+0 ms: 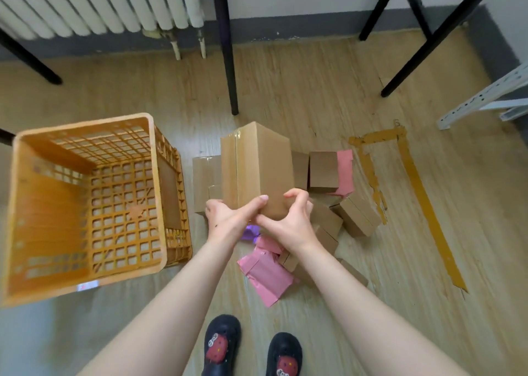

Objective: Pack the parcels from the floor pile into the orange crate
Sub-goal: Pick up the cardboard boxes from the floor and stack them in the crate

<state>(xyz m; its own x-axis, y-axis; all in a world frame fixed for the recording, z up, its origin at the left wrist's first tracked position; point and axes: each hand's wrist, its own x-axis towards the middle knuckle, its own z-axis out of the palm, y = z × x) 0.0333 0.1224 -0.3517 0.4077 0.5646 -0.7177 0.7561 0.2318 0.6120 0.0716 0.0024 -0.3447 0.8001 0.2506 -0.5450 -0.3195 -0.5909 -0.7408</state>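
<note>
wood floor (314, 89), white radiator (100, 3), black table legs (228, 61)

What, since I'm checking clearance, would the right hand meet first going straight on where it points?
The tall cardboard box, which the right hand grips at its near end; nothing lies between. Depth beyond is unclear.

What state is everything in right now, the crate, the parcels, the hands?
Orange crate: upright on the floor, empty.
Tall cardboard box: taped shut, held by both hands.
Left hand: grips the box's near end.
Right hand: grips the same end.
Small cardboard boxes: closed, piled on the floor.
Pink bags: lying in the pile.
</note>
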